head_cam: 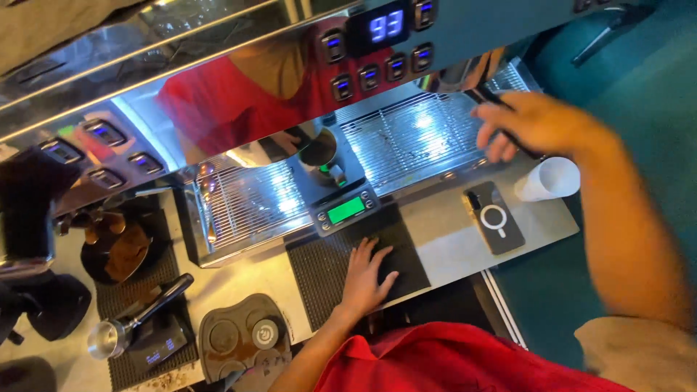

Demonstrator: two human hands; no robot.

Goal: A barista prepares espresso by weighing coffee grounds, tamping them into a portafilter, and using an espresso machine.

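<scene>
The left hand (367,276) is laid flat, palm down, on the black ribbed mat (327,272) at lower centre of the frame, fingers spread apart and nothing gripped. Just above its fingertips, at the mat's upper edge, a small scale (345,208) with a lit green display is seen — not touched by the hand.

The right hand (526,123) is reached across the upper right of the frame, over the right end of the metal drip tray (406,138). Its fingers are curled loosely downward and blurred; a dark slender object seems to lie under them, but whether it is gripped cannot be told.

Below that hand, 1 white paper cup (548,179) stands on the grey counter (450,250) — its contents cannot be seen. Left of the cup, a dark phone (494,218) with a white ring on its back is laid flat.

At lower left, a portafilter (134,319) rests on a second small scale (156,348), its metal basket appearing unfilled. Beside it lies a dark tamping station (239,337). Above, a round knock box (116,247) holds brown coffee grounds.
</scene>
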